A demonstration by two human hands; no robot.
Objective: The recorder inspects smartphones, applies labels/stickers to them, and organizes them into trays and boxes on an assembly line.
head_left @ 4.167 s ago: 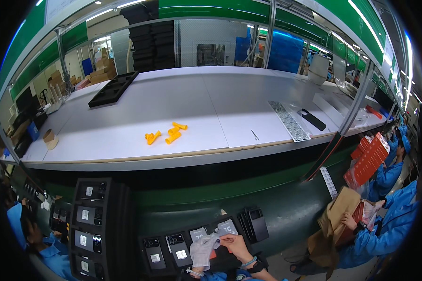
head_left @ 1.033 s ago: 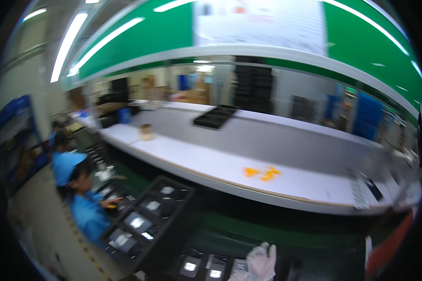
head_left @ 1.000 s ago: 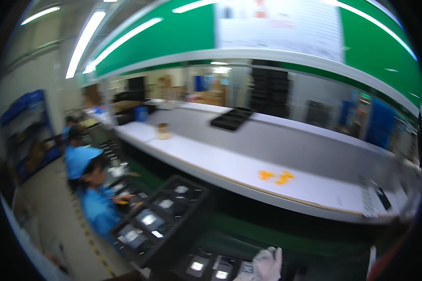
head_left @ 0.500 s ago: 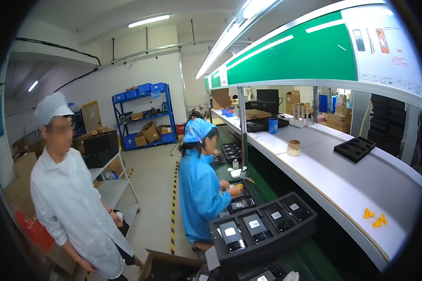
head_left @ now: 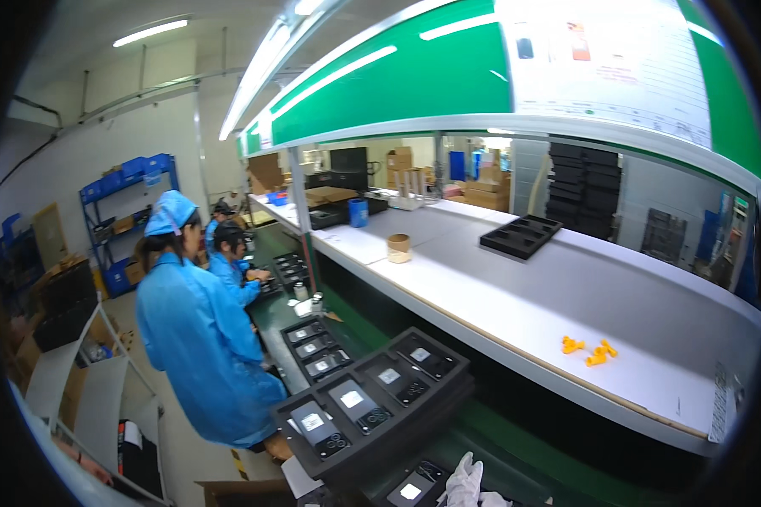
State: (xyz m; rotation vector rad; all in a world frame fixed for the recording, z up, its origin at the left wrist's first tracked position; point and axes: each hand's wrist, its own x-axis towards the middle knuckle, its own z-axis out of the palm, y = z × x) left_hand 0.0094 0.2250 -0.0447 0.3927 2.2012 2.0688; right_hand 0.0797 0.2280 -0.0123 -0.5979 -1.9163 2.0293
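At the near edge, the left hand [head_left: 462, 484] wears a white glove [head_left: 460, 492], soft-looking and creased, covering all that shows.

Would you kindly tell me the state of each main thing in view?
White-gloved hand: fingers raised, grip unclear
Phone beside it: lying camera side up
Near black tray: holding four phones
Far black tray: lying flat
Yellow pieces: loose, scattered
Brown roll: standing on end
Blue container: upright
Ceiling lamp: lit
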